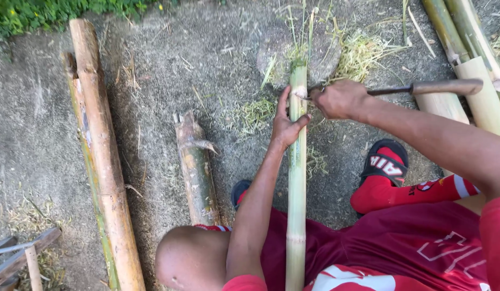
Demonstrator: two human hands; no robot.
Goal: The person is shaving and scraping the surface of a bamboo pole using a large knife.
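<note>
Two hands work on one green bamboo pole (297, 178), which runs between the person's knees and away from the body, its long axis pointing almost straight up the picture toward a frayed far end. The left hand (286, 123) is wrapped around the pole just below that end, fingers on the left side and thumb across the front, grasping it firmly. The right hand (339, 98) is clenched around the blade-end grip of a long knife (422, 88), whose dark length extends to the right, roughly at a right angle to the pole. The knife edge meets the pole just beside the left thumb, so both hands lie close together at the far end; the left hand is the nearer to the pole, being in contact with it.

Green shavings (358, 51) lie scattered on the concrete ground (39, 124) around the pole's tip. A red-and-black sandal (385, 161) with a white mark on its strap sits to the right of the pole. To the left lie a short bamboo offcut (196, 172) and two long weathered poles (101, 156), well apart from the hands. Further pale bamboo lengths (471, 81) lie at upper right.
</note>
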